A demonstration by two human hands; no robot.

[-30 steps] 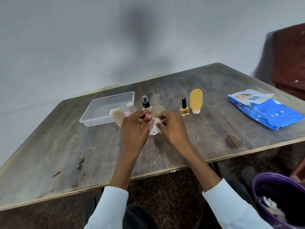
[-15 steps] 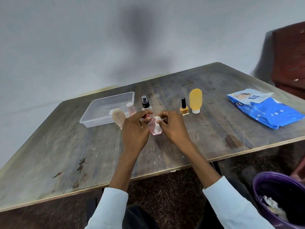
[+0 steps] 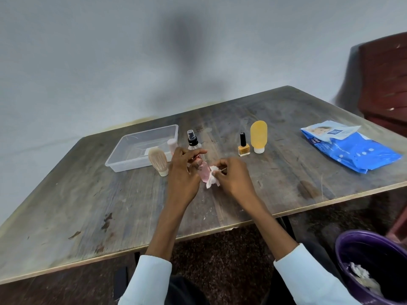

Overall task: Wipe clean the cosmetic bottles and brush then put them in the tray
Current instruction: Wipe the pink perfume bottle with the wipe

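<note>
My left hand (image 3: 184, 172) holds a small pink bottle (image 3: 203, 172) above the table, fingers curled round its upper end. My right hand (image 3: 234, 177) pinches a crumpled white wipe (image 3: 212, 176) against the bottle's right side. Behind the hands stand a clear spray bottle with a black cap (image 3: 193, 140), a pale pink tube (image 3: 172, 146) and a beige makeup brush (image 3: 158, 160). The clear plastic tray (image 3: 132, 142) lies at the back left. A yellow nail polish bottle (image 3: 243, 146) and a yellow squeeze bottle (image 3: 258, 136) stand to the right.
A blue wipes pack (image 3: 350, 148) lies at the table's right side. A purple bin (image 3: 372, 267) with used wipes sits on the floor at the lower right. A dark wooden chair (image 3: 383, 84) stands behind the table's right corner. The wall runs close behind the table.
The pink bottle has turned in my left hand and now shows more of its body. The wipe has slid from covering the bottle to its right side and lower end.
</note>
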